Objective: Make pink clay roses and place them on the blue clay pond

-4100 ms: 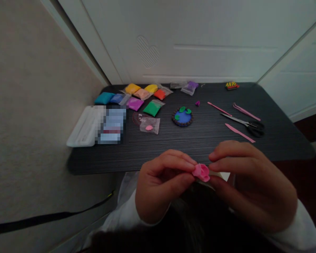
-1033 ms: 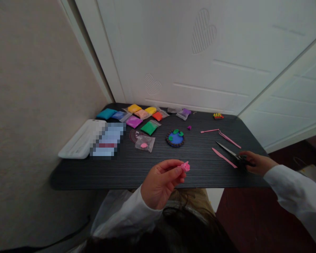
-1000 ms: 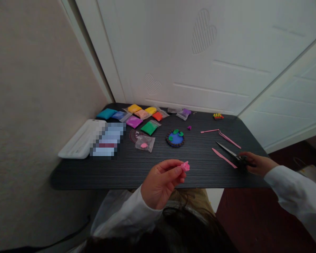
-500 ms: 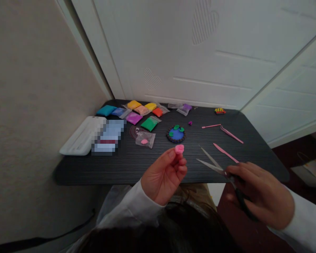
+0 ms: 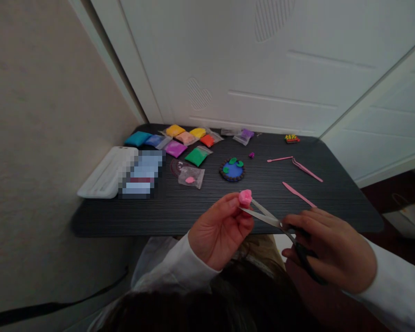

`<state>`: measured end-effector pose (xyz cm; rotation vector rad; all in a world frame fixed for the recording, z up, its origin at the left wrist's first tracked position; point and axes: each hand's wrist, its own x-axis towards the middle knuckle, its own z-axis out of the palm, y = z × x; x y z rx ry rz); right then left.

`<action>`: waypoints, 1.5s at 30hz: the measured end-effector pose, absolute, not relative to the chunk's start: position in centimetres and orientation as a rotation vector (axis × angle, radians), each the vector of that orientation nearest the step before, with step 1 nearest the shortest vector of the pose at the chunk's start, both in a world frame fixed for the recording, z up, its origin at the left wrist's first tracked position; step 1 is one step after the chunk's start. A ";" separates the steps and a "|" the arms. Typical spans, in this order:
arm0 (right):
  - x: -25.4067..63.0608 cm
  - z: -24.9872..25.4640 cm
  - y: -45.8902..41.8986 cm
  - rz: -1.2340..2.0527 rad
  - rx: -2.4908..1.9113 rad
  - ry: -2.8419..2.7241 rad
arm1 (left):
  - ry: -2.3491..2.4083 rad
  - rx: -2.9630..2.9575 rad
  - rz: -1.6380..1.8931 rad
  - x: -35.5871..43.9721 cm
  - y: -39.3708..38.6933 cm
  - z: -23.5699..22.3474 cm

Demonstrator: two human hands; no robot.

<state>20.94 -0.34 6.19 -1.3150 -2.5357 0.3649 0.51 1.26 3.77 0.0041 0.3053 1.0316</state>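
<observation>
Between thumb and fingers, my left hand pinches a small pink clay flower above the table's front edge. My right hand grips black-handled scissors, whose blades are parted and reach to the flower's underside. Whether the blades touch the clay I cannot tell. Behind the flower lies a round clay pond, blue with a dark beaded rim and green leaf shapes. A pink clay knife lies just beyond my right hand.
Several bags of coloured clay, such as the green bag, lie at the back left. A small clear bag holds pink clay. Pink tweezers and a thin pink tool lie at right. A white case stands at left.
My right hand has moved left with the scissors, bringing the blades from apart to right at the flower. My left hand has shifted slightly right. The view has tilted a little.
</observation>
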 end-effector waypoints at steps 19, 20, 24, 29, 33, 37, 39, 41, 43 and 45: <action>21.1 6.3 -0.4 0.395 -1.276 -2.562 | 0.276 0.023 1.060 0.8 1.0 3.4; 21.1 6.3 -0.4 0.397 -1.276 -2.567 | 0.275 0.023 1.066 0.9 1.0 3.3; 21.2 6.3 -0.4 0.390 -1.285 -2.587 | 0.265 0.023 1.092 1.0 1.1 3.1; 21.3 6.1 -0.2 0.338 -1.259 -2.592 | 0.258 0.022 1.089 1.1 1.3 2.6; 21.6 5.6 0.0 0.297 -1.279 -2.624 | 0.245 0.027 1.097 1.2 1.7 2.2; 21.8 5.2 0.1 0.177 -1.270 -2.656 | 0.221 0.044 1.097 1.3 1.9 1.7; 21.8 5.2 0.1 0.084 -1.256 -2.658 | 0.200 0.051 1.094 1.3 2.0 1.6; 21.8 5.4 -0.1 -0.020 -1.250 -2.660 | 0.182 0.062 1.086 1.2 2.1 1.6; 21.7 5.8 -0.4 -0.116 -1.230 -2.674 | 0.169 0.081 1.078 1.2 2.1 1.6; 21.6 6.4 -0.7 -0.218 -1.192 -2.692 | 0.158 0.107 1.071 1.1 2.1 1.8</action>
